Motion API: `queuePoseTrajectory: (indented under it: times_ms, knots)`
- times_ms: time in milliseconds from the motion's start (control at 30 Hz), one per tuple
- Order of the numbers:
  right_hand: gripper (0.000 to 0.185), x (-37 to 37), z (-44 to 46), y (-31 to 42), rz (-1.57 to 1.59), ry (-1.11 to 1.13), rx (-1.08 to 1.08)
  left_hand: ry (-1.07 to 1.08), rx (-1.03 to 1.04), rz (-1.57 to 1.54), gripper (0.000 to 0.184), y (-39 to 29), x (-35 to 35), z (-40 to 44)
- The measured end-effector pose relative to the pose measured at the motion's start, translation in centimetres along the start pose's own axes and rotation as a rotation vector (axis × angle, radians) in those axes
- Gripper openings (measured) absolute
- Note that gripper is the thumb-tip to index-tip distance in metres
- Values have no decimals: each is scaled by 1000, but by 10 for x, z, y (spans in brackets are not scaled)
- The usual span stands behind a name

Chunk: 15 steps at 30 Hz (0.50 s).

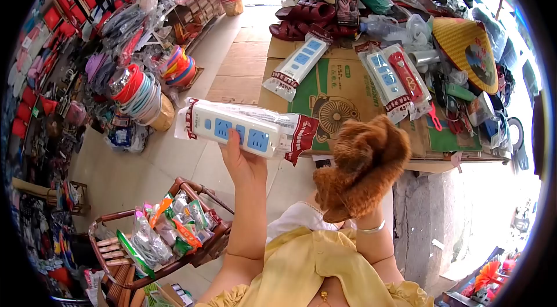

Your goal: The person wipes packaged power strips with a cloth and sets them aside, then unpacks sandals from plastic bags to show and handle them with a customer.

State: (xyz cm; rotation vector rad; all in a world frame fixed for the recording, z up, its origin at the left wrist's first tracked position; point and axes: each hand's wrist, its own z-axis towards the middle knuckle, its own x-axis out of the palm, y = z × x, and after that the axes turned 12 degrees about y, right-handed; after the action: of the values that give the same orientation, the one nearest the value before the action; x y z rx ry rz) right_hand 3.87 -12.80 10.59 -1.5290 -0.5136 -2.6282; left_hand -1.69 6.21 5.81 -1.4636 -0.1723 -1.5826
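My left hand (246, 165) holds up a white power strip with blue sockets (241, 134), sealed in a clear and dark red bag, its thumb lying across the front. A brown furry cloth or cover (362, 168) is at my right hand (368, 219), which it hides apart from the wrist with a bangle. On the cardboard-covered table, one packaged power strip (300, 62) lies ahead. Another packaged strip (386, 79) lies farther right, beside a red and white packaged item (407, 78).
Maroon sandals (304, 17), a propped phone (347, 5) and a yellow straw hat (467, 49) are on the table (342, 83). Stacked basins (138, 95) and crowded goods stand left. A basket (156, 269) of packets sits lower left.
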Motion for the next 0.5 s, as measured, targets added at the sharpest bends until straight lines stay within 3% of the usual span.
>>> queuePoseTrajectory:
  times_ms: [100, 133, 200, 233, 300, 500]
  knots:
    - [33, 41, 7, 7, 103, 39, -129, 18, 52, 79, 43, -3, 7, -2]
    - [34, 42, 5, 8, -428, -38, -27, 28, 90, 127, 44, -4, 7, -3]
    - [36, 32, 0, 8, -965, -110, 68, 50, 129, 162, 46, -1, 13, -3]
    - [31, 7, -9, 2, -698, -216, 96, 54, 152, 186, 47, -1, 18, -4]
    - [27, -24, -20, -10, -452, -283, 156, 55, 180, 213, 48, 0, 20, -1]
    - [26, -25, -26, -10, -394, -74, 292, 71, 203, 252, 49, 0, 16, -4]
